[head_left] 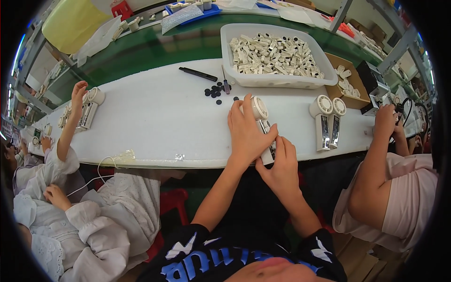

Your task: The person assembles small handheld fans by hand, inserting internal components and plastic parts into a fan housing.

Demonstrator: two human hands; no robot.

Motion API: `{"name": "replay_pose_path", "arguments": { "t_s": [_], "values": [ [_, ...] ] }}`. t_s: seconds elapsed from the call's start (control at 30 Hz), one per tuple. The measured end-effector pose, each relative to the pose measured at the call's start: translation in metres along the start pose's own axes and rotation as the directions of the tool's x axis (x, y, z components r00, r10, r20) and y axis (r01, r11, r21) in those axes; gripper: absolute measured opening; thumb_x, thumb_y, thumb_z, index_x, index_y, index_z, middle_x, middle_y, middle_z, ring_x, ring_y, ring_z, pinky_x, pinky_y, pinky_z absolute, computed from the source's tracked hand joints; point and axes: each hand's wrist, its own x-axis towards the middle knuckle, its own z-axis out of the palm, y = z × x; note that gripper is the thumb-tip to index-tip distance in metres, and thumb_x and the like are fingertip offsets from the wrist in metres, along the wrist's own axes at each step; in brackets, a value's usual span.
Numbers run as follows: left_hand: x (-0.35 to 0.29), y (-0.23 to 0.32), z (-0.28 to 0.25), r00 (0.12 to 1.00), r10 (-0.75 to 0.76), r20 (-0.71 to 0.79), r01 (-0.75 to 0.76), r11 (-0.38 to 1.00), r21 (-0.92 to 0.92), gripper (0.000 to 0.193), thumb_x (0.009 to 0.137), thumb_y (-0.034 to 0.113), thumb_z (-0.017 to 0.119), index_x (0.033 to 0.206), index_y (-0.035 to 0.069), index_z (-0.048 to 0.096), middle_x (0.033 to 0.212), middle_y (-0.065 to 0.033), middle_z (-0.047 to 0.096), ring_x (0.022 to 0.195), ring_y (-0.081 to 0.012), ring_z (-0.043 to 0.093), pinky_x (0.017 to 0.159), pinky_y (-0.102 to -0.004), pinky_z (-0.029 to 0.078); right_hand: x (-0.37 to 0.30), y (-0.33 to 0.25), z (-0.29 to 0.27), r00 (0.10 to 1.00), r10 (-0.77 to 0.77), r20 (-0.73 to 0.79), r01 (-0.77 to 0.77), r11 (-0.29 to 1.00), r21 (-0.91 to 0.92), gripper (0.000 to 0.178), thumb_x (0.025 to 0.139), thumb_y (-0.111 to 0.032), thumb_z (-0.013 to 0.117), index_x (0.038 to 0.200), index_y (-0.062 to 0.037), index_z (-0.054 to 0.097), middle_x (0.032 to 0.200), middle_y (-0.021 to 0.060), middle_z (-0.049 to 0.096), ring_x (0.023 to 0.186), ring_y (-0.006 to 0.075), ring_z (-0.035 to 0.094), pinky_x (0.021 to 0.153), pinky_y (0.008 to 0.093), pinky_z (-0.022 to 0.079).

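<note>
1. Lying loose on the table [155, 110]: black discs [219, 102].
2. Left hand [247, 136]: spread across the fan [260, 108], gripping it.
3. Fan: at the table's near edge, head pointing away.
4. Right hand [283, 171]: thumb and fingers pinching the fan's near end.
5. Two more fans [322, 129]: side by side.

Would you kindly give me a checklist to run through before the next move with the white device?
1. White device steadied: ok, left hand and right hand both on it.
2. Parts inside its handle seated: cannot tell, fingers cover much of it.
3. Black discs gathered in a container: not ok, loose on the table.
4. Slim black tool clear of both hands: ok.
5. Tub stocked: ok, heaped with small parts.
</note>
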Motion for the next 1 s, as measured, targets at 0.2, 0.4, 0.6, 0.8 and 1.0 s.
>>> {"name": "replay_pose_path", "arguments": {
  "t_s": [0.2,0.4,0.6,0.8,1.0],
  "values": [
    [0.006,0.007,0.015,0.997,-0.055,0.054,0.063,0.986,-0.155,0.083,0.071,0.014,0.068,0.143,0.001,0.029,0.134,-0.0297,0.028,0.119,-0.0482,0.038,0.104,-0.0544,0.034,0.007,0.005,-0.001,0.996,0.033,0.086,-0.035,0.999,0.023,0.056,0.070,-0.016,0.082,0.112,0.0090,0.054,0.098,0.0184,0.055,0.087,0.0341,0.055,0.074,0.0404,0.050],
    [0.001,0.005,0.012,0.996,-0.063,0.066,0.071,0.987,-0.143,0.082,0.071,0.010,0.064,0.144,0.001,0.028,0.135,-0.0314,0.026,0.121,-0.0512,0.035,0.103,-0.0558,0.034,0.013,0.009,0.004,0.996,-0.025,0.088,0.022,0.999,0.032,0.048,0.069,-0.021,0.082,0.099,0.0069,0.057,0.086,0.0153,0.053,0.078,0.0313,0.054,0.068,0.0394,0.049],
    [0.004,0.009,0.005,0.992,-0.057,0.110,0.077,0.978,-0.192,0.083,0.073,0.008,0.066,0.145,-0.001,0.026,0.136,-0.0356,0.022,0.125,-0.0531,0.029,0.105,-0.0576,0.031,0.014,0.008,0.004,0.992,-0.063,0.112,0.062,0.998,0.010,0.046,0.068,-0.021,0.082,0.096,0.0067,0.057,0.085,0.0161,0.054,0.077,0.0308,0.055,0.067,0.0385,0.049],
    [0.005,-0.003,0.002,0.991,-0.071,0.110,0.105,0.936,-0.336,0.076,0.079,0.009,0.064,0.145,0.003,0.028,0.134,-0.0248,0.030,0.124,-0.0411,0.036,0.106,-0.0453,0.036,0.032,0.006,0.006,0.989,-0.055,0.135,0.054,0.999,0.010,0.046,0.067,-0.023,0.082,0.093,0.0060,0.056,0.084,0.0165,0.054,0.075,0.0306,0.056,0.063,0.0385,0.050],
    [0.007,-0.016,-0.007,0.984,-0.023,0.177,0.101,0.889,-0.446,0.076,0.080,0.010,0.066,0.144,-0.001,0.027,0.135,-0.0272,0.027,0.124,-0.0446,0.038,0.105,-0.0461,0.037,0.040,0.002,0.006,0.945,-0.043,0.324,0.084,0.990,-0.114,0.047,0.067,-0.018,0.077,0.099,0.0070,0.054,0.084,0.0167,0.056,0.076,0.0327,0.058,0.060,0.0406,0.052]
  ]
}}
